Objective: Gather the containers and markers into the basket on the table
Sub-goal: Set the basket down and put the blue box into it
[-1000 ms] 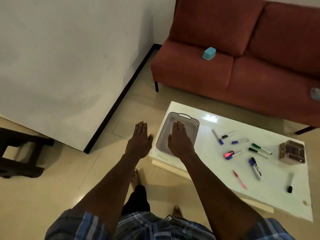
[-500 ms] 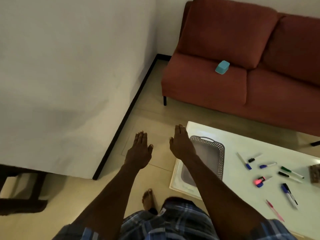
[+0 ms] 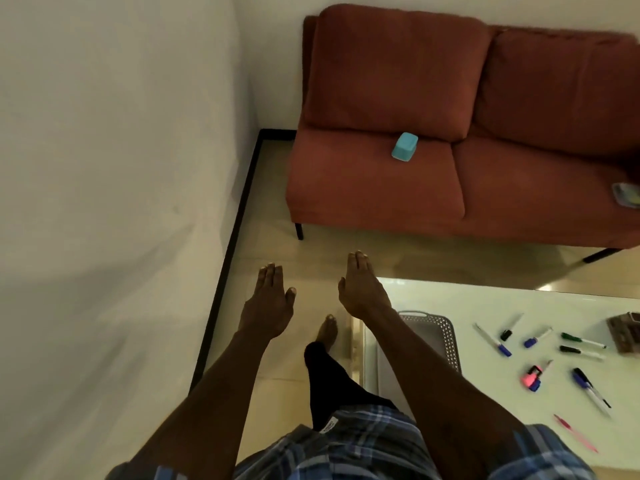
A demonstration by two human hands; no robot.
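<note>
Head view, left to right: left hand flat, fingers straight, holding nothing, above floor. Right hand likewise flat and empty, over table corner. Basket lies behind right forearm; markers scattered on table; blue container on sofa.

Red two-seat sofa across the upper right of the frame, on dark legs. White wall filling the left, edged by a black skirting strip running diagonally down. Beige tiled floor in the centre. White table at lower right.
</note>
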